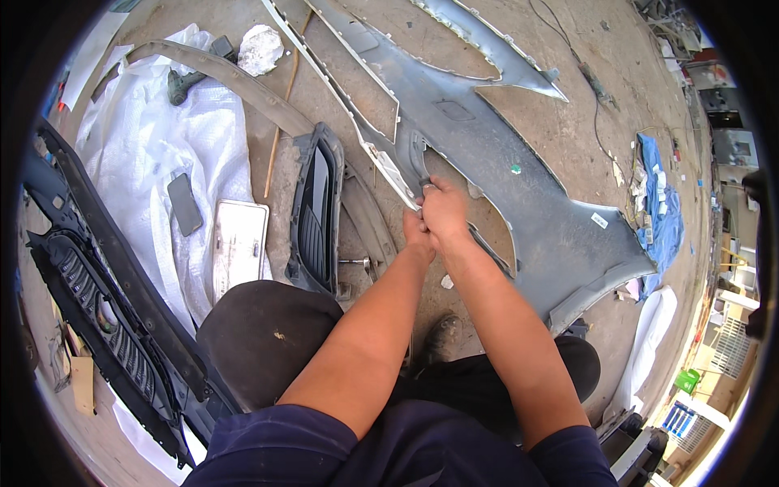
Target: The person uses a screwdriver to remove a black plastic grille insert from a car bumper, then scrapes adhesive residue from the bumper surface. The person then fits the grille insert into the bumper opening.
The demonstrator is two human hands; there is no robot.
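A large grey bumper cover (503,154) lies on the ground with its inner side up, reaching from the top of the view toward the right. My right hand (445,209) is closed on the rim of one of its openings, in the middle. Just below and to its left, my left hand (418,234) is closed against the end of the cover's pale narrow edge strip (389,166). Both hands are nearly touching. Most fingertips are hidden, and I cannot make out any small part between them. A black slatted grille trim (318,211) stands left of my hands.
On the left, a white woven sheet (154,146) carries a phone (184,204), a white plate (241,243) and a cordless drill (185,85). A black grille assembly (105,316) lies further left. A thin stick (280,130) and a metal tool (357,261) are nearby. Blue sheeting (661,211) lies right.
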